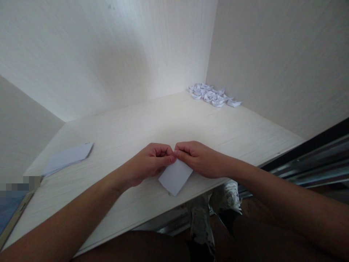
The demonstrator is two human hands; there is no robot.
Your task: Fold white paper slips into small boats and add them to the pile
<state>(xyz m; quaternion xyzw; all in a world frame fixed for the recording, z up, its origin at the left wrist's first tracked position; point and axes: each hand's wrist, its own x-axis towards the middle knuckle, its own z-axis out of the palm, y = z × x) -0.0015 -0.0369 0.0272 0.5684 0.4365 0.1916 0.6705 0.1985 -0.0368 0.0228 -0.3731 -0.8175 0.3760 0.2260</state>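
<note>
A small folded piece of white paper (176,177) is held over the front part of the white tabletop (131,134), one corner pointing toward me. My left hand (155,162) pinches its far corner between thumb and curled fingers. Right beside it, my right hand (195,159) pinches the same corner, and the two thumbs nearly meet. The fingers cover the far end of the paper, so the fold there is hidden.
A stack of white paper sheets (68,159) lies at the left of the tabletop. Several folded paper boats (211,95) are heaped in the far right corner. Pale panels (267,65) enclose the back and sides. Below the front edge show shoes (201,225).
</note>
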